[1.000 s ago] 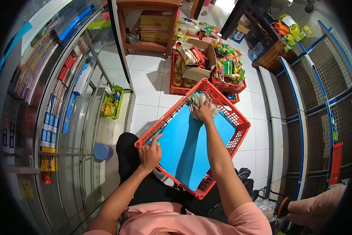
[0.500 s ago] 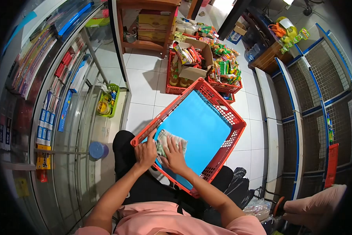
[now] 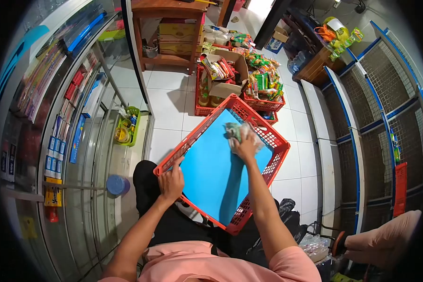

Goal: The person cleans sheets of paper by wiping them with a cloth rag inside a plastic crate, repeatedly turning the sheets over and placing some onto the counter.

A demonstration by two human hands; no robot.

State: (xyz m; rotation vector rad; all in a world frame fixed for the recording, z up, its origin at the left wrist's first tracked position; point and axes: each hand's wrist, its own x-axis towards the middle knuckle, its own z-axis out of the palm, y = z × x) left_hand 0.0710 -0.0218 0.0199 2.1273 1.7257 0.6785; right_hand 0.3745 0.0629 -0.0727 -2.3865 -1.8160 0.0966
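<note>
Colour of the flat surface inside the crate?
The surface is plain bright blue; best seen in the head view.

On my feed I see the left hand point(image 3: 172, 182) holding the red basket point(image 3: 194, 135) by its rim, the right hand point(image 3: 245, 147) on a cloth point(image 3: 231, 129) over the basket's blue base point(image 3: 206, 157), crates point(image 3: 204, 112) beyond it.
</note>
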